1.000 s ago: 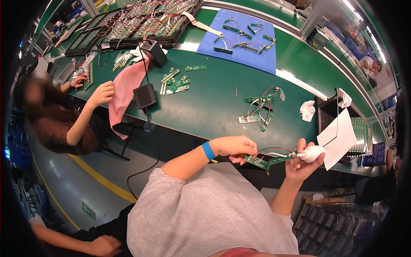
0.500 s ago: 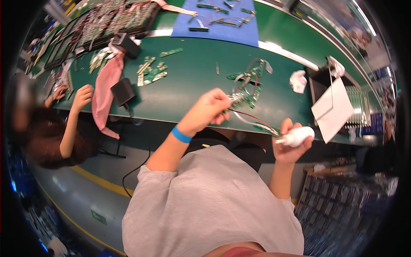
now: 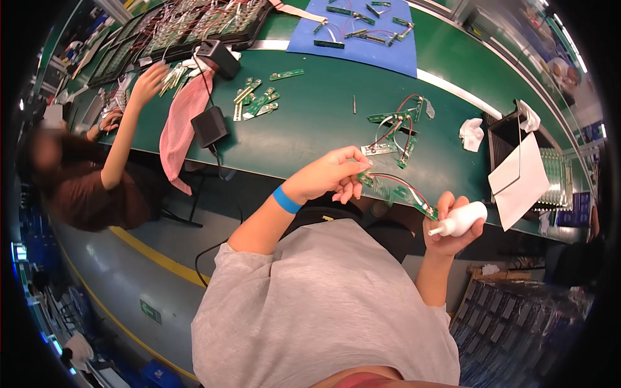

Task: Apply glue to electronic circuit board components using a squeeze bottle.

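Note:
My left hand (image 3: 331, 173) pinches one end of a wired circuit board (image 3: 364, 176) at the bench's near edge. Red, black and white wires (image 3: 406, 181) run from it to a second small green board (image 3: 425, 209) at the fingers of my right hand (image 3: 441, 244). That same right hand grips a white squeeze bottle (image 3: 467, 218), its thin nozzle pointing left. Just beyond my hands lies a cluster of wired circuit boards (image 3: 404, 123) on the green bench.
Loose board strips (image 3: 259, 103), a black adapter (image 3: 209, 127) and a pink cloth (image 3: 178, 132) lie to the left. A blue mat (image 3: 352, 29) holds more wired boards. At the right are crumpled tissue (image 3: 471, 134) and a white card (image 3: 519, 181). A co-worker's arm (image 3: 123, 142) reaches in at left.
The view has shifted, so the bench sits differently in the picture. My left hand has drawn apart from the board cluster. The co-worker's raised hand has opened and reached farther forward.

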Motion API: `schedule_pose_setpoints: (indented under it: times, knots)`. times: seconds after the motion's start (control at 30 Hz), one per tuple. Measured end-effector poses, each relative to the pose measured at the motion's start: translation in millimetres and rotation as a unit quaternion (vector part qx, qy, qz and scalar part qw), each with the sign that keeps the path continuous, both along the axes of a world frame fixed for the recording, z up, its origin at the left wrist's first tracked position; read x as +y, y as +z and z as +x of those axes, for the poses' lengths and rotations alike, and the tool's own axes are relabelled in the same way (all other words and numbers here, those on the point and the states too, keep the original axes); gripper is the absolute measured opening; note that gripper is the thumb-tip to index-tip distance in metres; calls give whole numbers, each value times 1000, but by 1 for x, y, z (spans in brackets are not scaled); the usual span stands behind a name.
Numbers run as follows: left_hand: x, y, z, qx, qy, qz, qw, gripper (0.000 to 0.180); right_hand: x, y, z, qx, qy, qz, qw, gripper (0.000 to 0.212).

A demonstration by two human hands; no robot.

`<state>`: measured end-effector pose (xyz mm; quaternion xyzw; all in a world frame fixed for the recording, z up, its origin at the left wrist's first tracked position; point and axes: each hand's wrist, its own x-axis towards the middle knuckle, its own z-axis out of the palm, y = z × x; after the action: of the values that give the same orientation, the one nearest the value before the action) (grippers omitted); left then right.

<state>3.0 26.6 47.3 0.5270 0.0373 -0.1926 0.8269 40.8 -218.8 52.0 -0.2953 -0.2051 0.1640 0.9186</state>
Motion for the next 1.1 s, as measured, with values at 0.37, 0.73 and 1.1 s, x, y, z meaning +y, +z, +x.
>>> schedule_pose_setpoints:
  times: [0.37,0.73,1.1]
  knots:
    - [263,-3,-75,19,494,602,627,47,-30,-3,13,-17,-49,-28,998,46]
    - [328,-52,-83,115,484,711,497,34,-49,-1,6,-19,-122,-53,991,49]
    - [352,79,-74,-202,658,228,689,21,-54,-9,3,25,-121,-20,992,44]
